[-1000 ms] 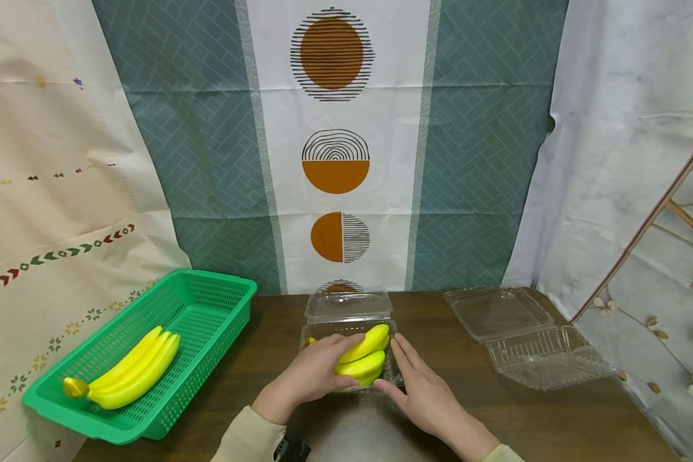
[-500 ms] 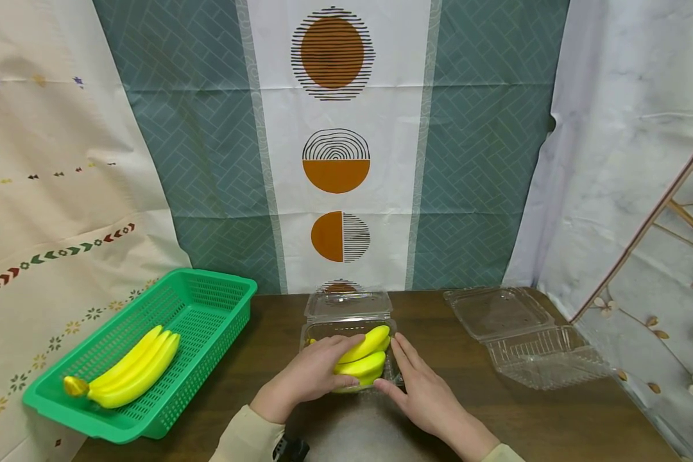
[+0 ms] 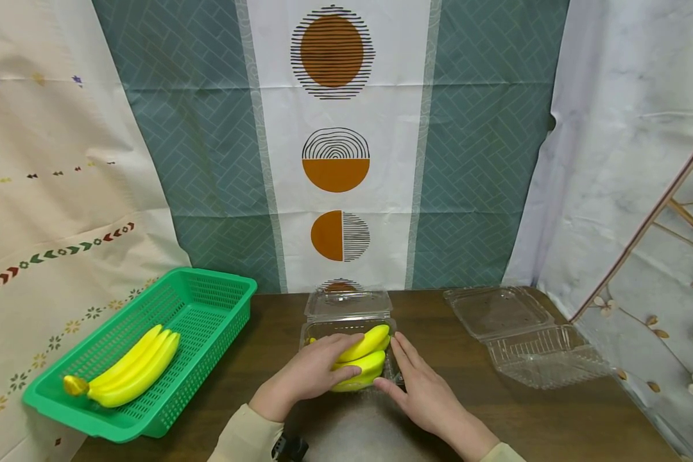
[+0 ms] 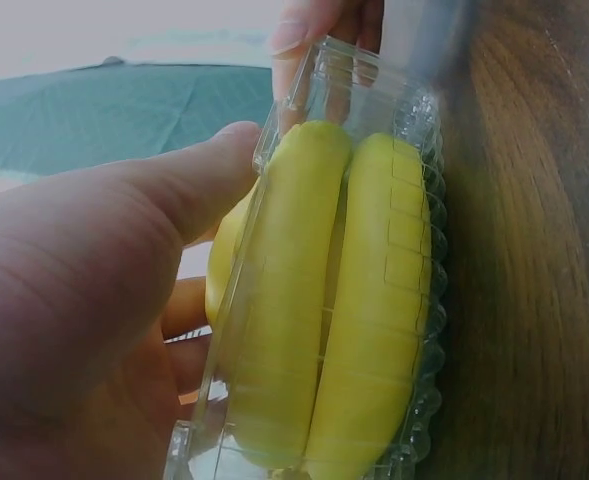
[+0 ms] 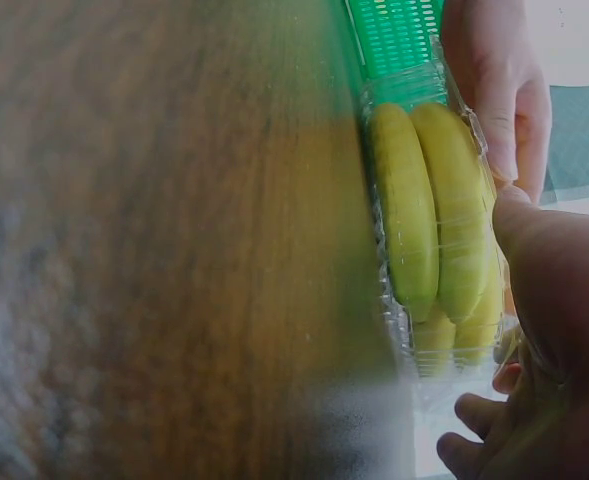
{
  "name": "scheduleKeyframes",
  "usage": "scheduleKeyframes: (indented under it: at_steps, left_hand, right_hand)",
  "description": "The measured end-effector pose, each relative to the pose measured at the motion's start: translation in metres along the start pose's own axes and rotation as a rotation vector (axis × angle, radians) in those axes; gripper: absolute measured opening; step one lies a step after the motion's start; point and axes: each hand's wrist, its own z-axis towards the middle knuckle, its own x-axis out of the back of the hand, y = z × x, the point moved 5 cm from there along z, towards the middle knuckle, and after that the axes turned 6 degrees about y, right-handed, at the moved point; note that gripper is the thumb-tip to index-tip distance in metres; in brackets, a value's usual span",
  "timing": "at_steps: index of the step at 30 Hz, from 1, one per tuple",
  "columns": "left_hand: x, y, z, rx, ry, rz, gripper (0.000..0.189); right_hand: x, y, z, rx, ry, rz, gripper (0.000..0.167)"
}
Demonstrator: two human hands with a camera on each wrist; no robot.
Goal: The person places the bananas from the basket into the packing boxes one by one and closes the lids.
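A bunch of yellow bananas [image 3: 366, 369] lies in a clear plastic clamshell box [image 3: 349, 325], its lid folded back towards the cloth. My left hand [image 3: 312, 366] rests across the bunch from the left, thumb on the near banana and fingers over the far side, hiding the stem end. Beside the box's right side lies my right hand [image 3: 424, 388], its fingers straight along the edge and its thumb near the front corner. Through the clear wall in the left wrist view, two bananas [image 4: 369, 290] lie side by side; the left thumb is by the rim.
On the left a green basket [image 3: 222, 330] holds another bunch of bananas [image 3: 141, 372]. An open second clamshell box [image 3: 545, 353] lies on the right of the brown table [image 3: 456, 359]. Patterned cloth [image 3: 346, 179] hangs behind.
My left thumb has shifted slightly up and away from me over the bananas, uncovering more of the near banana. The right hand and the box stay in place.
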Motion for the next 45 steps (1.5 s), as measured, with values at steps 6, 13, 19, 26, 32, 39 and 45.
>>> scheduleKeyframes:
  at_steps: [6, 13, 19, 26, 32, 39, 45]
  left_hand:
    - [0.002, -0.001, 0.0, -0.004, 0.026, -0.001, 0.062]
    - [0.006, -0.003, 0.001, -0.014, 0.054, 0.004, 0.059]
    - [0.01, -0.003, 0.002, -0.016, 0.096, 0.033, 0.055]
    - [0.016, -0.005, 0.002, 0.023, 0.18, 0.07, 0.052]
    - [0.021, -0.007, 0.002, 0.059, 0.287, 0.08, 0.049]
    - [0.026, -0.015, -0.001, 0.149, 0.384, 0.071, 0.049]
    - [0.03, -0.023, -0.001, 0.211, 0.397, 0.059, 0.056]
  right_hand:
    - [-0.001, -0.001, 0.001, 0.01, 0.008, 0.001, 0.097]
    - [-0.001, -0.001, 0.001, 0.01, 0.014, 0.005, 0.096]
    - [0.0, -0.002, 0.0, 0.018, 0.02, -0.006, 0.095]
    - [0.003, -0.005, 0.0, 0.052, 0.036, -0.015, 0.093]
    - [0.008, -0.007, 0.002, 0.062, 0.052, 0.0, 0.088]
    - [0.014, -0.003, 0.012, 0.055, 0.065, 0.009, 0.086]
    - [0.019, 0.0, 0.022, 0.054, 0.063, 0.021, 0.089]
